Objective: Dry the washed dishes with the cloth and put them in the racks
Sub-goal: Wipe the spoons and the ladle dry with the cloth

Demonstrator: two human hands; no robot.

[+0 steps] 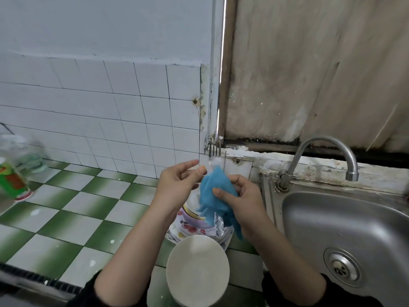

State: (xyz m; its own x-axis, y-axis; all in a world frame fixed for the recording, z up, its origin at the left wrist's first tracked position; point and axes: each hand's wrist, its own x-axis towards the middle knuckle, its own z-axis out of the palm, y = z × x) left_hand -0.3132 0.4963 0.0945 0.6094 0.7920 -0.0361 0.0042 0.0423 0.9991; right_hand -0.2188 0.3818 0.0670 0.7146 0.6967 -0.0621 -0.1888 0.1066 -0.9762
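We see both hands raised over the worktop (pixel 73 209), just left of the sink (pixel 345 229). The right hand (pixel 241 196), the nearer one to the sink, grips the blue cloth (pixel 218 196): its thumb presses on the front of the cloth and its fingers curl round behind. The cloth is wrapped round a fork (pixel 214 149), which stands upright with its tines poking out of the top of the cloth, blurred against the wall tiles (pixel 110 120). A silvery piece shows below the cloth; we cannot tell whether it is the fork's handle.

The left hand (pixel 177 185) is on the far side of the cloth from the sink. Its fingers are half curled, with the thumb and forefinger close to the cloth's top edge. We cannot tell whether they pinch the fork or the cloth, or only come near them.

Under the hands, beside the sink's left rim, a stack of patterned plates (pixel 190 224) lies on the worktop. A round white dish (pixel 197 271) lies in front of the stack, nearer to us and overlapping it. The tap (pixel 327 151) rises from the sink's back left corner and arches to the right over the basin. Well to the left of the sink, at the edge of the view, stands a blurred bottle (pixel 13 176) with a red and green label.
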